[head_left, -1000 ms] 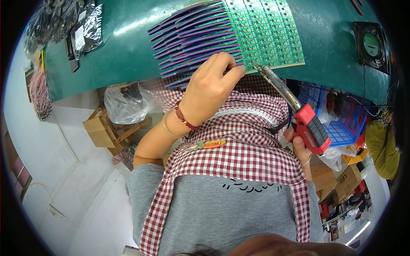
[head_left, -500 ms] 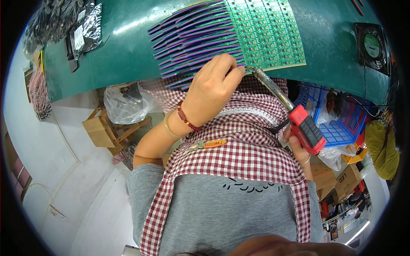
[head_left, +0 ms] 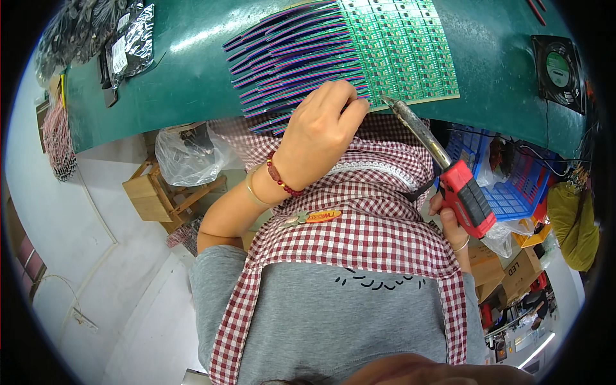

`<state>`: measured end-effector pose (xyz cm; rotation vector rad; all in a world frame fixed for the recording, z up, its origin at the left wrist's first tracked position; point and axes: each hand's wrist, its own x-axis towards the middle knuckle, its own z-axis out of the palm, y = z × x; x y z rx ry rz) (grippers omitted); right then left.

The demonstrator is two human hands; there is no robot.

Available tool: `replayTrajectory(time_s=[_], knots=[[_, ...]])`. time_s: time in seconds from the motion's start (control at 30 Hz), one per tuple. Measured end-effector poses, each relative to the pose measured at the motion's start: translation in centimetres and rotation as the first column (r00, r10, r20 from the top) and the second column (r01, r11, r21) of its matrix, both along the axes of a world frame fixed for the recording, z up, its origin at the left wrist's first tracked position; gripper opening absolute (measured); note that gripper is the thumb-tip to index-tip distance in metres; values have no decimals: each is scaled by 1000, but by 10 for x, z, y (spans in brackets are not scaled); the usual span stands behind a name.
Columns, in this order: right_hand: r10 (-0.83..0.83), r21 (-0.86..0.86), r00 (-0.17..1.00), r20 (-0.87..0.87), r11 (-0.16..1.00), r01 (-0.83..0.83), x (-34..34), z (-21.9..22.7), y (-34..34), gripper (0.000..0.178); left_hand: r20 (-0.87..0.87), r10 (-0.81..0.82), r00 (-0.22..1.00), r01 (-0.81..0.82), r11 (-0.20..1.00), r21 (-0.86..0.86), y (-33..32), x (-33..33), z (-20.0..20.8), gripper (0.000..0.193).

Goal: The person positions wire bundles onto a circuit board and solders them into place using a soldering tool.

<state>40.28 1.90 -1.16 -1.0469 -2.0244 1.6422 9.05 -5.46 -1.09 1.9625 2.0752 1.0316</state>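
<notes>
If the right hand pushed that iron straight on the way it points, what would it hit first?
Probably the green circuit board panel. The right hand aims the soldering iron up-left, its tip at the panel's near edge, beside the left hand. Depth is unclear.

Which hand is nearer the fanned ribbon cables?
Left. The left hand rests on the ribbon cables at the table edge; the right hand is lower, gripping the red-handled soldering iron.

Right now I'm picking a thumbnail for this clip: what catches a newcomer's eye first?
The red-handled soldering iron in the right hand, tip at the near edge of the green circuit board panel on the green bench. Beside it, the left hand presses on the fanned coloured wires.
</notes>
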Motion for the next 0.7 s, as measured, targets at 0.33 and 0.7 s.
replayTrajectory(time_s=[0.33, 0.7], knots=[[39, 116, 997, 65, 992, -47, 9, -11, -5, 15, -9, 6, 1000, -6, 1000, -11, 1, -1, 0, 17], [120, 263, 964, 237, 948, -182, 10, -14, -3, 14, 4, 8, 1000, -8, 1000, -13, 0, -1, -1, 17]])
